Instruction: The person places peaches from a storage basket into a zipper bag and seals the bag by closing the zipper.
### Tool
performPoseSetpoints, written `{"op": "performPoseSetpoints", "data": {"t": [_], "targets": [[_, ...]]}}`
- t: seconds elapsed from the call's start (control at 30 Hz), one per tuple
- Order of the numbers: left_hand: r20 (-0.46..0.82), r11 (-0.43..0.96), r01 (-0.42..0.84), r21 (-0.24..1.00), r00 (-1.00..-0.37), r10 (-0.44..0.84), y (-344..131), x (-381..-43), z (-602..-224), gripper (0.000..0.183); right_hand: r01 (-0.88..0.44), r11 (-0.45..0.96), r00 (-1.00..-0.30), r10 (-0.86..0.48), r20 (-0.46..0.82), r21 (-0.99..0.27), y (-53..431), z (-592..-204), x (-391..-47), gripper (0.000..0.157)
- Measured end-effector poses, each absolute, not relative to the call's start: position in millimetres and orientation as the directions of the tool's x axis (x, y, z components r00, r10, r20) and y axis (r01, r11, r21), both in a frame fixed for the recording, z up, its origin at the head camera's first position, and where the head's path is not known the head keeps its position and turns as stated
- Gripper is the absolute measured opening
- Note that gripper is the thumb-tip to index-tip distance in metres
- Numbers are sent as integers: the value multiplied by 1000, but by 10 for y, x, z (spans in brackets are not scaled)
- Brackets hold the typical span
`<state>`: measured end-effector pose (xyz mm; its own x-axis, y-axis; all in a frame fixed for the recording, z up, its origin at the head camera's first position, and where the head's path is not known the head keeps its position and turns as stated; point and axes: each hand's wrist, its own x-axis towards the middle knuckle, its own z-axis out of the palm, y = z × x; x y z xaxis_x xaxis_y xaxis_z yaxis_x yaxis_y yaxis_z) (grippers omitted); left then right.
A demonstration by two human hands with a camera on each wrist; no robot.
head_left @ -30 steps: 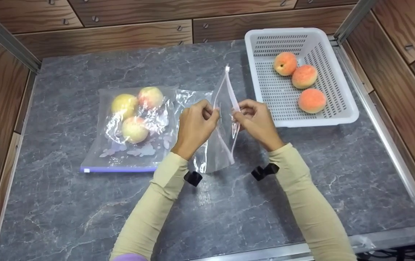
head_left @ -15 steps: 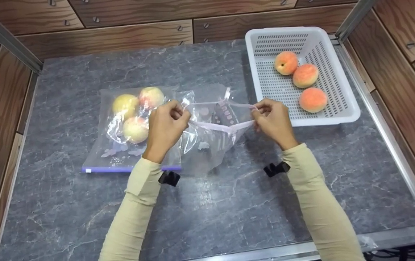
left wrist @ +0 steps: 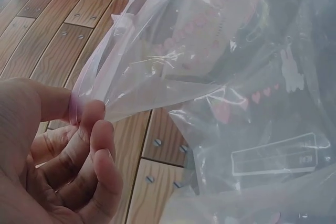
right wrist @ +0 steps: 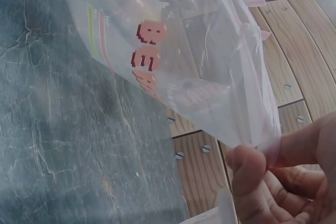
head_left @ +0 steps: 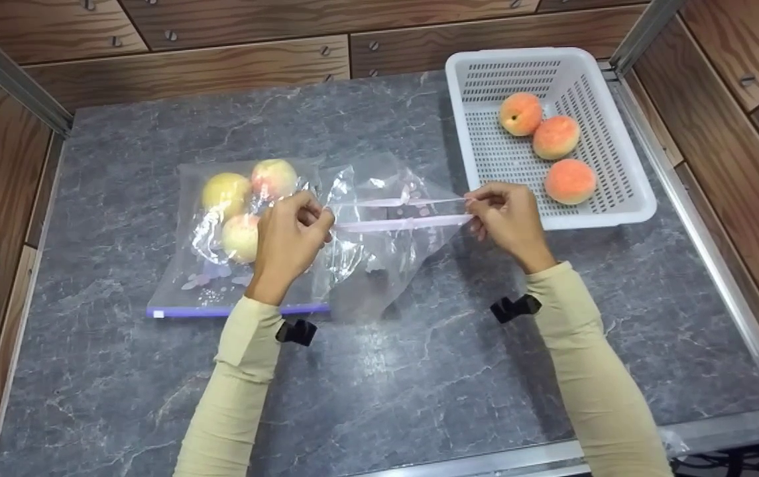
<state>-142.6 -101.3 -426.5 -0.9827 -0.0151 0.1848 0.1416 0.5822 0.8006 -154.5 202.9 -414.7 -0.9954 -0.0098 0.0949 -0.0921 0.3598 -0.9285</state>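
A clear zip bag [head_left: 412, 255] with a pink zip strip hangs stretched sideways between my two hands, its mouth parted. My left hand [head_left: 288, 238] pinches the left end of the strip. At the other end my right hand [head_left: 508, 222] pinches the strip, just in front of the basket. In the left wrist view, thumb and forefinger hold the bag's edge, and small pink hearts are printed on the film [left wrist: 252, 98]. Red letters [right wrist: 148, 32] on the bag show in the right wrist view. No fruit shows inside this bag.
Left of my left hand lies another clear bag [head_left: 187, 199] with a purple zip strip, holding three pale peaches [head_left: 225, 192]; the left hand partly covers it. A white perforated basket [head_left: 459, 112] at the back right contains three orange peaches [head_left: 570, 181]. Wood-patterned panels [head_left: 220, 73] border the grey marbled table [head_left: 379, 411].
My hands have moved apart, left hand leftward and right hand rightward. The bag's mouth has gone from a tall gap to a wide, narrow one stretched sideways.
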Motion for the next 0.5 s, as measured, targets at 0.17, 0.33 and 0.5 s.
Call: {"op": "performPoseSetpoints", "data": {"t": [0.17, 0.33, 0.5], "targets": [[157, 538, 115, 835, -987, -32, -1022, -1421, -4273, 16, -74, 357, -997, -52, 59, -931, 2037, -4142, -1524, 11], [139, 449, 128, 885, -990, 9, -923, -1419, -4251, 17, -65, 388, -990, -142, 10, -919, 2083, -4280, -1633, 10], [145, 415, 159, 896, -987, 64, -729, -1439, -4217, 16, -58, 467, -954, -287, -90, -882, 2044, -4200, -1707, 11]]}}
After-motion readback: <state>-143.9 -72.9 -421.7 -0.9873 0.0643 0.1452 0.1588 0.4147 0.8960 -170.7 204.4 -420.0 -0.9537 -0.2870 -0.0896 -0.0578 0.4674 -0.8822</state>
